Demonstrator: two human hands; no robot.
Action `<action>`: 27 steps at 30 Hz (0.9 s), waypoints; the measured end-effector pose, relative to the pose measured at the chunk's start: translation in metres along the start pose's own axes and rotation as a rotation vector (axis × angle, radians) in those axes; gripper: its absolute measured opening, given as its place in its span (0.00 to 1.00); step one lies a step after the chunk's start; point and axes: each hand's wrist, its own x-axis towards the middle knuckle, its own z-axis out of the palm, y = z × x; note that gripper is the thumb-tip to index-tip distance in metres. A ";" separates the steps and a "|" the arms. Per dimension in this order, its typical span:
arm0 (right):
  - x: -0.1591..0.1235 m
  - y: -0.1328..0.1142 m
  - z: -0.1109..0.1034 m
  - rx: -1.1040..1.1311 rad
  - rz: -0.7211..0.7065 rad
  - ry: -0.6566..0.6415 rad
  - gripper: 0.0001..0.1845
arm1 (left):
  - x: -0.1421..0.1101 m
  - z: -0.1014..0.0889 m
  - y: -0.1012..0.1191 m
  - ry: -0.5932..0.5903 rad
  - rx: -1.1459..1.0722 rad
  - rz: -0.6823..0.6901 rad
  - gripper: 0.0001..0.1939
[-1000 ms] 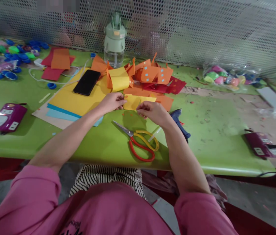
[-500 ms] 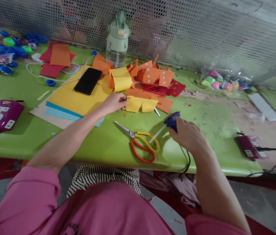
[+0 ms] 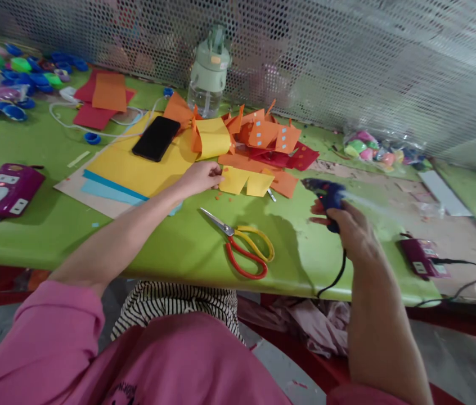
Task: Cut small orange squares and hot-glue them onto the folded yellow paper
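My right hand (image 3: 354,228) is wrapped round a dark blue hot glue gun (image 3: 329,198), held above the table with its nozzle to the left and its clear glue stick to the right. A black cord hangs from its grip. My left hand (image 3: 202,176) is closed at the left end of a yellow paper piece (image 3: 233,180), fingertips pinched at its edge. That paper has a notch in its lower side and small orange squares on it. Tweezers (image 3: 270,195) poke out beneath its right end. Scissors (image 3: 242,242) with red and yellow handles lie nearer me.
Orange paper shapes (image 3: 263,134) are heaped behind the yellow piece. A phone (image 3: 156,138) rests on yellow sheets (image 3: 115,163). Behind stands a water bottle (image 3: 209,73) against a perforated metal panel (image 3: 305,56). Purple power boxes (image 3: 5,191) sit left and right.
My right hand has left the yellow paper, picked up the glue gun from the table and turned it nozzle-left. My left hand stays at the paper's left end.
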 end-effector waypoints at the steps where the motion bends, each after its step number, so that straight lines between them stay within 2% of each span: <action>1: -0.004 -0.008 0.005 0.233 0.044 -0.037 0.17 | 0.000 0.000 0.000 0.001 -0.001 -0.002 0.04; 2: -0.008 -0.017 0.013 0.388 0.075 -0.086 0.17 | 0.000 0.000 -0.001 0.000 -0.002 -0.006 0.03; 4: -0.017 -0.035 0.032 0.468 0.054 -0.156 0.16 | 0.000 0.000 -0.001 -0.004 0.004 -0.013 0.04; 5: -0.019 -0.043 0.043 0.433 0.028 -0.220 0.20 | 0.000 0.000 -0.001 -0.007 0.010 -0.016 0.04; 7: -0.021 -0.053 0.061 0.266 -0.033 -0.259 0.27 | 0.000 0.000 0.000 -0.014 0.023 -0.019 0.04; 10: -0.015 -0.058 0.079 0.010 -0.135 -0.215 0.36 | 0.001 0.000 0.000 -0.015 0.031 -0.012 0.04; 13: -0.008 -0.059 0.086 -0.106 -0.236 -0.198 0.39 | 0.001 0.001 0.000 -0.012 0.024 0.001 0.05; 16: -0.004 -0.060 0.089 -0.120 -0.284 -0.233 0.39 | 0.001 0.001 0.000 -0.002 0.035 0.003 0.06; 27: -0.001 -0.056 0.096 -0.190 -0.316 -0.190 0.40 | 0.003 0.001 -0.002 0.011 0.065 0.022 0.06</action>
